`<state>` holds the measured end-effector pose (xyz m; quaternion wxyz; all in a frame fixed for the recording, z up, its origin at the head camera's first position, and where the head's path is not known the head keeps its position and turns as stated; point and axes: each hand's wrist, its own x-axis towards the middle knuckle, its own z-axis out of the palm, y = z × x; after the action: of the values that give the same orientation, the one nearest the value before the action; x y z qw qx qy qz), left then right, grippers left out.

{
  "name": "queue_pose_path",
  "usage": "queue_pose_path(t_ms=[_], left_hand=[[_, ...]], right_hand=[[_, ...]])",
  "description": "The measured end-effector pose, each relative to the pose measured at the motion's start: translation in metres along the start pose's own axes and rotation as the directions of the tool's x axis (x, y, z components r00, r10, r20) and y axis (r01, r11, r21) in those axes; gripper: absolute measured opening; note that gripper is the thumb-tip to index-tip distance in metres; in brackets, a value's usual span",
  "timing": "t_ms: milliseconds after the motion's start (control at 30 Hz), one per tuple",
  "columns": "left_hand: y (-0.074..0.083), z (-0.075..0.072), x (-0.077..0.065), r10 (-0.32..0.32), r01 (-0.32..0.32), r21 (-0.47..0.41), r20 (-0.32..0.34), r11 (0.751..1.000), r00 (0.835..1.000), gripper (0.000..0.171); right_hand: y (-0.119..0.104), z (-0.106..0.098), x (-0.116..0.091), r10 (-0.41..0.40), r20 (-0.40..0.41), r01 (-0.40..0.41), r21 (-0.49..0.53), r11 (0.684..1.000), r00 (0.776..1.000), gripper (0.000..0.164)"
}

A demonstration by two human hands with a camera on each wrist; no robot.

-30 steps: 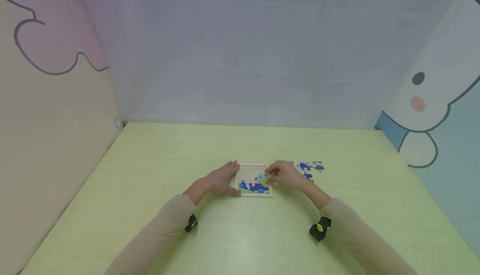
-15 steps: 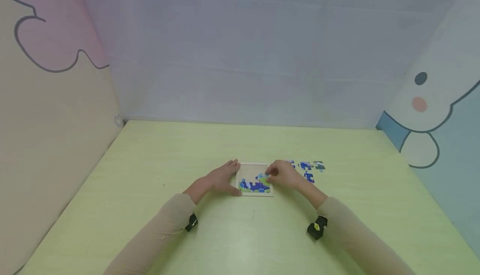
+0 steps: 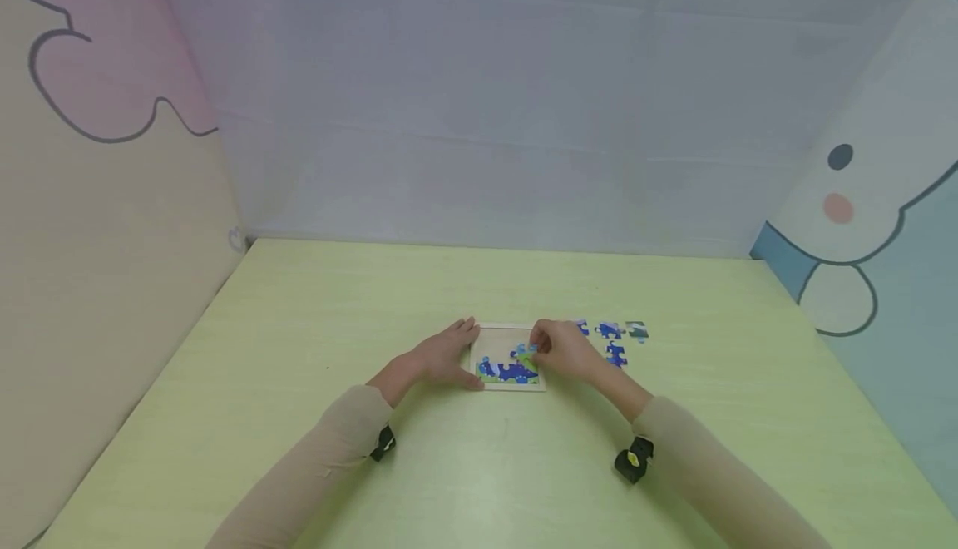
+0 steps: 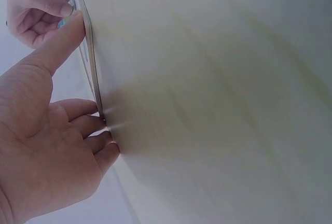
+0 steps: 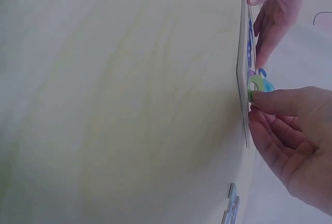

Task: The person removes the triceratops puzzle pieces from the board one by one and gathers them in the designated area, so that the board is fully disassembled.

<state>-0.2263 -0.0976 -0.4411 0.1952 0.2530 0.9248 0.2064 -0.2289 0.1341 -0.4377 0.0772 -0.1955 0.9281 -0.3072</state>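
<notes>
A square wooden puzzle tray (image 3: pixel 515 388) lies on the table, with blue dinosaur pieces (image 3: pixel 507 372) along its near side and bare wood in its far left part. My left hand (image 3: pixel 445 355) rests along the tray's left side, thumb on the near corner and fingers at the far end. In the left wrist view that thumb (image 4: pixel 65 42) lies extended over the rim. My right hand (image 3: pixel 566 350) pinches a green and blue puzzle piece (image 5: pixel 257 83) between thumb and fingers, tilted above the tray's right side. The fingers partly cover this piece.
To the right of the tray lie loose puzzle pieces: a blue one (image 3: pixel 609 330), a greyish-green one (image 3: pixel 637 330), another blue one (image 3: pixel 616 355), and one (image 3: pixel 581 327) partly behind my right hand. The pale table (image 3: pixel 337 299) ends at a cloth backdrop (image 3: pixel 479 116).
My right hand stays at the tray's right side; the puzzle piece in its fingers has tilted and shifted slightly. My left hand holds its place on the tray.
</notes>
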Motion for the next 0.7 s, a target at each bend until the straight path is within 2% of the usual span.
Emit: queue_pose_path(t_ms=[100, 200, 433, 633, 700], left_hand=[[0.001, 0.0, 0.0, -0.005, 0.005, -0.008, 0.0, 1.0, 1.0, 0.096], [0.006, 0.0, 0.003, -0.011, 0.011, 0.0, -0.014, 1.0, 1.0, 0.097], [0.03, 0.004, 0.027, -0.015, 0.021, 0.094, -0.069, 0.995, 0.997, 0.096], [0.045, 0.006, 0.037, -0.095, 0.1, 0.104, -0.051, 0.99, 0.994, 0.098], [0.046, 0.008, 0.038, -0.117, 0.122, 0.124, -0.051, 0.985, 0.992, 0.098]], right_hand=[[0.0, -0.001, -0.003, -0.046, -0.02, 0.046, 0.004, 0.999, 0.999, 0.013], [0.002, -0.003, -0.004, -0.055, -0.021, 0.056, 0.019, 0.998, 0.998, 0.012], [0.005, -0.007, -0.003, -0.082, -0.002, 0.082, 0.013, 0.997, 0.997, 0.012], [0.005, -0.008, -0.001, -0.125, 0.02, 0.125, 0.017, 0.992, 0.992, 0.012], [0.005, -0.009, -0.001, -0.111, 0.033, 0.109, 0.049, 0.993, 0.993, 0.012]])
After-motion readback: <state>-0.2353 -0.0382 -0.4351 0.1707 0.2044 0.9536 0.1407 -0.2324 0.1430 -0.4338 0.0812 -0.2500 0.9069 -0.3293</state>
